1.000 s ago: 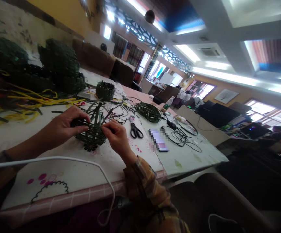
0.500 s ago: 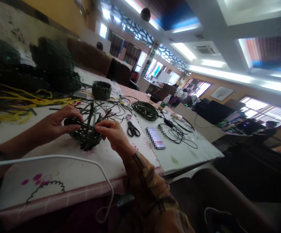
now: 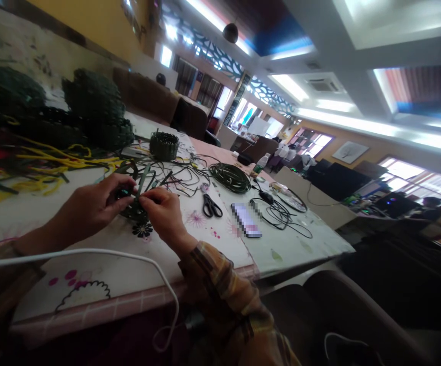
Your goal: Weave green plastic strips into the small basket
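A partly woven dark green basket (image 3: 129, 211) stands on the patterned tablecloth in front of me, loose flat strips rising from its rim. On its left side my left hand (image 3: 104, 199) is closed, thumb and fingers pinching the woven rim. My right hand (image 3: 163, 209) pinches a green strip (image 3: 143, 182) near the middle of the basket, its fingertips close to those of my left hand. Both hands hide much of the weave. Black-handled scissors (image 3: 211, 205) lie to the right of my right hand.
Behind the hands stands a small finished-looking green basket (image 3: 164, 146). A coil of green strip (image 3: 230, 178), a phone (image 3: 246, 219) and a black cable (image 3: 281, 216) lie to the right. Yellow strips (image 3: 67, 158) cover the left. A white cable (image 3: 101, 251) crosses in front.
My right hand has moved left along the basket, closer to my left hand. The basket has turned or tilted between them. The view has shifted slightly.
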A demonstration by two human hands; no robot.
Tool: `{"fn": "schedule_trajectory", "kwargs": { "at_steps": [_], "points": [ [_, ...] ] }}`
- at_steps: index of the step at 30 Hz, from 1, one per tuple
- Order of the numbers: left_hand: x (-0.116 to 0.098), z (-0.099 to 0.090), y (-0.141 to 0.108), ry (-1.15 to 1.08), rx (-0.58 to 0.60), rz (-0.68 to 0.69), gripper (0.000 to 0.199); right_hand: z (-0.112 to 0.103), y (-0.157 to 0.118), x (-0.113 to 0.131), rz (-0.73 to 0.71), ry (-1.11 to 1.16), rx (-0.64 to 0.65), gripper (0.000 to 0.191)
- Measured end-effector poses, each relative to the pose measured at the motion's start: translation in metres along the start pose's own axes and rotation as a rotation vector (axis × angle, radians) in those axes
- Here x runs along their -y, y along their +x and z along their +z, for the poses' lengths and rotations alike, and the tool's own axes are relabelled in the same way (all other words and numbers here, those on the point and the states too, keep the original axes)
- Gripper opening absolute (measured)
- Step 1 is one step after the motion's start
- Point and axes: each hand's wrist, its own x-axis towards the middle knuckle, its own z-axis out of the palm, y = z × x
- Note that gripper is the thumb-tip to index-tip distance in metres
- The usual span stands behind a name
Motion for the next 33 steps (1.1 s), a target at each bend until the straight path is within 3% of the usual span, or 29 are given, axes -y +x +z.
{"fn": "schedule_trajectory", "kwargs": {
  "at_steps": [6, 11, 17, 26, 33],
  "points": [
    [-0.006, -0.008, 0.006, -0.479, 0.082, -0.328, 0.047, -0.005, 0.007, 0.003, -0.111, -0.133, 0.197, 0.014],
    [-0.005, -0.008, 0.006, -0.588, 0.013, -0.336, 0.036, -0.011, 0.005, 0.004, -0.279, -0.406, 0.203, 0.014],
    [-0.01, -0.016, 0.011, -0.568, -0.094, -0.426, 0.036, -0.03, 0.008, -0.003, -0.445, -0.626, 0.139, 0.023],
    [-0.021, -0.023, 0.013, -0.628, -0.013, -0.49, 0.038, -0.033, 0.008, -0.004, -0.278, -0.278, 0.127, 0.012],
    [-0.011, -0.016, 0.013, -0.655, 0.009, -0.492, 0.04, -0.031, 0.006, -0.008, -0.153, -0.082, 0.054, 0.011]
  ]
}}
